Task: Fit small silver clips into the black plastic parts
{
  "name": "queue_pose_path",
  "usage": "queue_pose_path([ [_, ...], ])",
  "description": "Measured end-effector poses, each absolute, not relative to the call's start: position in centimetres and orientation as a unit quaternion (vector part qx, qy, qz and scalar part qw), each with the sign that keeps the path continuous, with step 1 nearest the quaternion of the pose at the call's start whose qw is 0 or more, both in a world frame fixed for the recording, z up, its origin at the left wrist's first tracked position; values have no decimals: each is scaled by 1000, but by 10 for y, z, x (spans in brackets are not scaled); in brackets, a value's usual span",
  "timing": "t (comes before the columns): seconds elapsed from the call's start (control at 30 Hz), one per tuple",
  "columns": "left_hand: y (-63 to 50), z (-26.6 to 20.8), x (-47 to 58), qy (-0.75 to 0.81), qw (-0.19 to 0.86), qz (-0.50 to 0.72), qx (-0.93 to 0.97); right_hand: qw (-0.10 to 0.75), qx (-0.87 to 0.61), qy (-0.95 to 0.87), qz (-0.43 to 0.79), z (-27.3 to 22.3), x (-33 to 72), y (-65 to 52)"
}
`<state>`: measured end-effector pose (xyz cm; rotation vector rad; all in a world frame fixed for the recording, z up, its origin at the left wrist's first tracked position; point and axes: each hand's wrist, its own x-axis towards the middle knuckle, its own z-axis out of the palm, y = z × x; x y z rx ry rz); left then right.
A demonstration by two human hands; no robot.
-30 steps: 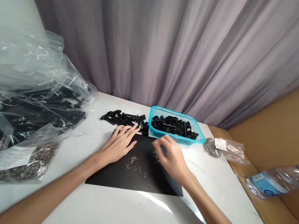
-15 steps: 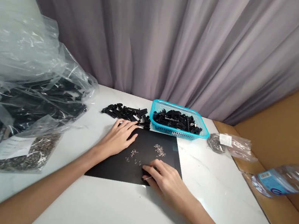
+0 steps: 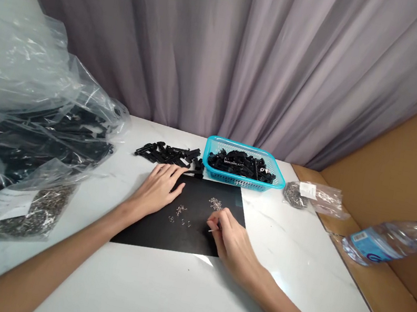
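Observation:
My left hand lies flat with fingers spread on the left part of a black mat. Its fingertips reach the mat's far edge, beside a heap of black plastic parts. My right hand hovers over or rests on the mat's right side, fingers pinched together. A thin pale tip shows at the fingers; what they hold is too small to make out. Just beyond it sits a pile of tiny metal pieces, perhaps small springs or clips. More loose metal pieces are scattered between my hands.
A blue basket of black parts stands behind the mat. To the right are a small bag of metal pieces, a plastic bottle and cardboard. Large clear bags and a bag of metal pieces fill the left.
My right hand has moved right and away from me, closer to the metal pile, with its fingers drawn together. My left hand stays in place. The view has shifted slightly.

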<state>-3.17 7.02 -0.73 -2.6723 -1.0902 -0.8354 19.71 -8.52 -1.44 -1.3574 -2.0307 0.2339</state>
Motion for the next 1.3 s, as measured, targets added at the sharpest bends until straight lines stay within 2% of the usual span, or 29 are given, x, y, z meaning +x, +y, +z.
queue_pose_path([
  [0.37, 70, -1, -24, -354, 67, -276, -891, 335, -514, -780, 125, -17, 191, -85],
  [0.7, 73, -2, -23, -262, 25, -243, -934, 405, -522, -729, 178, -28, 193, -79],
  [1.07, 68, 3, -26, -314, -95, -339, -882, 427, -489, -736, 192, -25, 196, -79],
  [1.3, 51, 8, -15, -323, -338, -399, -789, 424, -493, -739, 180, -20, 199, -80],
])
